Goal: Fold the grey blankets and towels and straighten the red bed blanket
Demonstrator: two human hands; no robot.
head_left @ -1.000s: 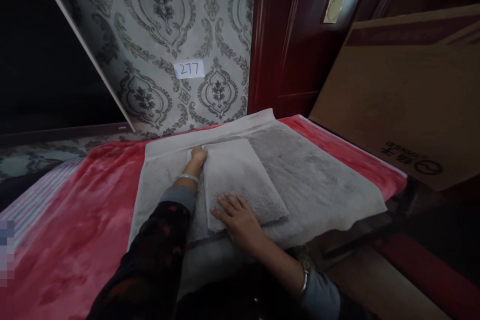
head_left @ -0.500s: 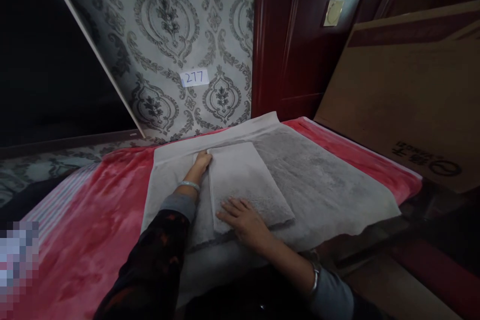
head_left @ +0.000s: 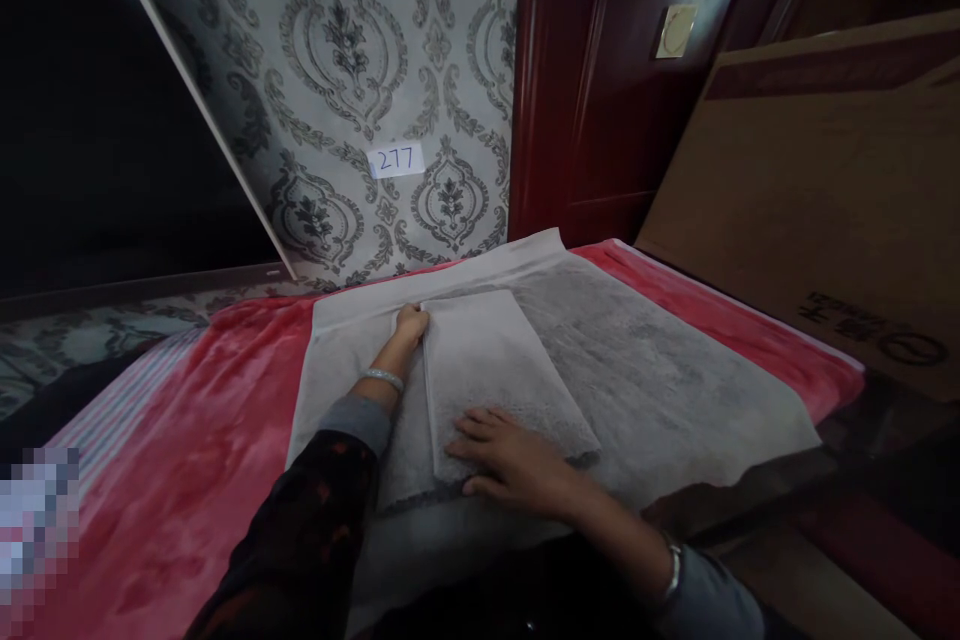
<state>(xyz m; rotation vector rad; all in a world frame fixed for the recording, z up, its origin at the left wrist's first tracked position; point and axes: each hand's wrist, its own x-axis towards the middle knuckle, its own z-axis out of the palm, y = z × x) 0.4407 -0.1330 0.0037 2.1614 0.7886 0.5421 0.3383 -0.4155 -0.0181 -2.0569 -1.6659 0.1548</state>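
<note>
A folded, flat cloth [head_left: 491, 360], pale grey with a darker, fuzzy-looking near end, lies in the middle of a larger grey-white sheet [head_left: 645, 380]. At the cloth's far left corner, my left hand [head_left: 412, 321] is closed on its edge, fingers curled. My right hand [head_left: 517, 460] rests palm down on the near end, its fingers stretched out flat. Part of the cloth's dark near edge is covered by that hand.
Red plush blanket [head_left: 217, 420] spreads beneath the sheet on both sides. A large cardboard box [head_left: 817, 190] leans at the right. Behind stand a patterned wall with a paper label [head_left: 397, 160] and a dark red door [head_left: 555, 80]. A dark screen [head_left: 112, 120] is at left.
My right hand has slid slightly right and toward me over the cloth and turned more sideways. My left hand stays at the same corner. The whole view has shifted a little.
</note>
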